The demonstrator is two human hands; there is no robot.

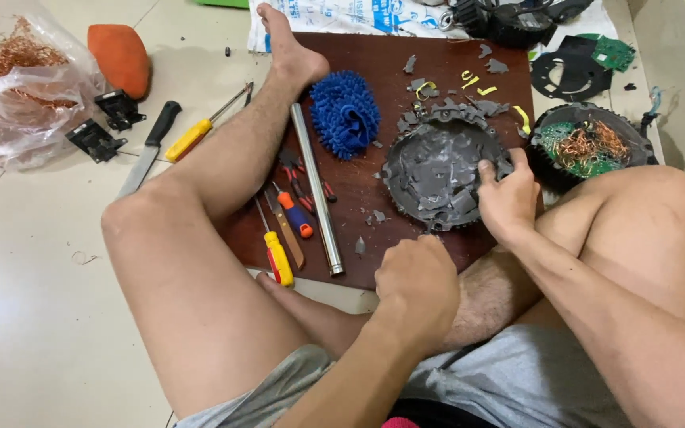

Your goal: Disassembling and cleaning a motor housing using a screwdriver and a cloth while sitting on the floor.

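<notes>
— Copper wire fills one clear bag (17,79) on the floor, past the board's left edge. How many screwdrivers?

— Three: one yellow screwdriver (192,136) on the floor, two (279,257) by the steel tube (316,189).

— And the hands?

— Left hand (418,287), fisted, contents hidden, near the board's front edge; right hand (509,198) pinches the one grey disc's (438,170) rim near the right edge.

- I see a matt grey plastic disc (438,170), its surface rough and broken.
- The rod (316,190) looks like smooth, glossy metal.
- The blue mitt (345,112) is shaggy cloth.
- The board (374,71) is dark, matt wood.
</notes>
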